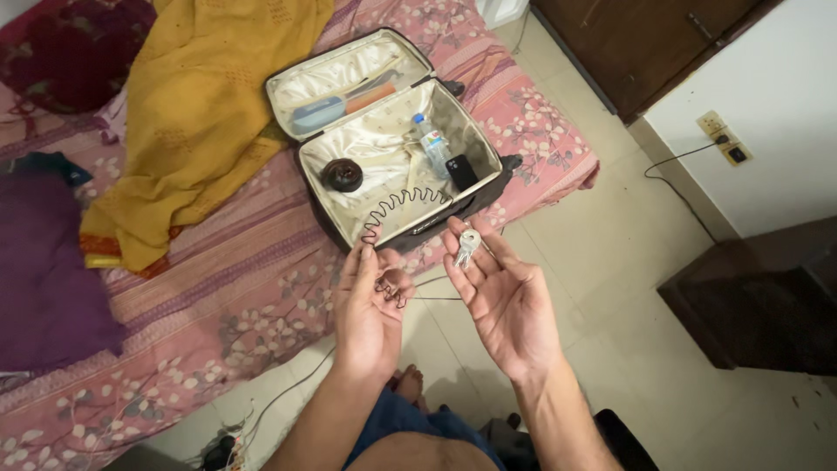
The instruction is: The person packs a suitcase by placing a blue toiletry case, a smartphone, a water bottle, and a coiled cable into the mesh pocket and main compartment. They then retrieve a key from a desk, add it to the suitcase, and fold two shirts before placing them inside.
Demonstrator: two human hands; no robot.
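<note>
1. Coiled cable [403, 206] arches above the suitcase [392, 131] front edge; left hand [370, 301] fingers closed on its lower end.
2. Right hand [501, 292] open, palm up, keys [467, 247] resting on the fingertips.
3. Judged step: untangling cable and keys; next needs steady grip.
4. In suitcase: bottle [433, 144], phone [461, 172], round black object [343, 175]. Yellow cloth [200, 105] left of it on bed [218, 296].
</note>
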